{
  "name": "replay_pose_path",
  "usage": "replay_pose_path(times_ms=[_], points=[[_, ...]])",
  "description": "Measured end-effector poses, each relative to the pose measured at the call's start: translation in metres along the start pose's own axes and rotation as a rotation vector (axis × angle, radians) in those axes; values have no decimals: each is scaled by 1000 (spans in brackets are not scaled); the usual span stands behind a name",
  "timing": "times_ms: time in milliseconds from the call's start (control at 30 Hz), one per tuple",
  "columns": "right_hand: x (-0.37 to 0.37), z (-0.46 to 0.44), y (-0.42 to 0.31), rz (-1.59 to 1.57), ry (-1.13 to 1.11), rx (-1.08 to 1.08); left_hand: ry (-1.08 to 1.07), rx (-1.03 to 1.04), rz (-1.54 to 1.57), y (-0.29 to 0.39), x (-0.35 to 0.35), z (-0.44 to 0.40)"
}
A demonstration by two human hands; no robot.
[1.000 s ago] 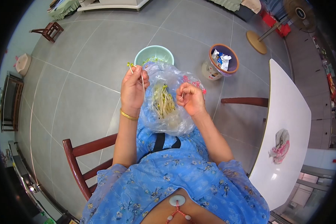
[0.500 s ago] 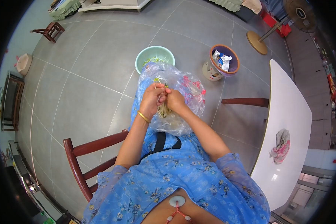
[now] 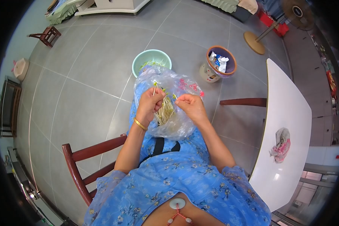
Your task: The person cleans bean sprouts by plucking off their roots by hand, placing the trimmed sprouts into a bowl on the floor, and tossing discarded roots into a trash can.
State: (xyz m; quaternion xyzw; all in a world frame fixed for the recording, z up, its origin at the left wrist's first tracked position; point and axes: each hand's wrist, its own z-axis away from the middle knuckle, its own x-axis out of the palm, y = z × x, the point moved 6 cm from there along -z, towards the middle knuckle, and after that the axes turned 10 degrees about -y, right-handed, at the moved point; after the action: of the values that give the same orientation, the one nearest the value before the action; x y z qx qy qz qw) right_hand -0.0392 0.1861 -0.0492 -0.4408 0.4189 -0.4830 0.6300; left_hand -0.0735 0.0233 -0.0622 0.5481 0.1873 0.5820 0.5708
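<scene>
A clear plastic bag point(image 3: 179, 126) with red print lies spread over my lap. In its middle rests a pile of bean sprouts point(image 3: 165, 112) with thin pale stems and small green-yellow heads. My left hand point(image 3: 150, 101) is closed over the left side of the pile, with a few sprouts upright between thumb and fingers. To the right, my right hand point(image 3: 192, 106) is pinched near a small green-yellow tip at its fingertips. Just beyond the bag, a pale green basin point(image 3: 168, 60) on the floor holds more sprouts.
A trash bin point(image 3: 211, 73) with paper in it stands right of the basin. At my right is a white table point(image 3: 286, 113) with a crumpled plastic bag point(image 3: 281, 145) on it. A wooden chair point(image 3: 94, 152) is at my left, and a fan point(image 3: 258, 41) stands far right.
My hands have parted: the right one has moved right, away from the left, uncovering more of the sprout pile. The whole view has shifted slightly.
</scene>
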Motion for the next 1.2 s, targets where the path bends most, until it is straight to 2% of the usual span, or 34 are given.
replay_pose_path(times_ms=[67,267,367,433,533,700,767,833,867,933,1033,1200], points=[[-2,4,-8,-50,1,-21,-89,-12,118,-5,6,3],[5,3,-16,-175,-60,-110,-159,-17,180,4,26,14],[12,2,-16,-64,-43,-147,-146,-30,116,4,23,13],[14,6,-27,173,27,-163,-133,-3,84,2,22,12],[21,9,-37,301,22,-229,-119,27,62,0,18,10],[7,15,-47,219,75,-236,-154,2,108,14,18,15],[-2,12,-48,227,109,-249,-277,-54,58,13,23,15],[0,3,-45,186,-65,-236,-295,-83,51,10,25,13],[-5,0,-44,185,-56,-232,-306,-102,44,8,26,12],[0,-6,-32,83,-248,-119,-294,-118,29,7,24,12],[-3,-7,-23,-12,-276,-64,-259,-125,-3,5,18,11],[-7,-12,-3,7,-250,-22,-223,-138,-55,5,14,12]])
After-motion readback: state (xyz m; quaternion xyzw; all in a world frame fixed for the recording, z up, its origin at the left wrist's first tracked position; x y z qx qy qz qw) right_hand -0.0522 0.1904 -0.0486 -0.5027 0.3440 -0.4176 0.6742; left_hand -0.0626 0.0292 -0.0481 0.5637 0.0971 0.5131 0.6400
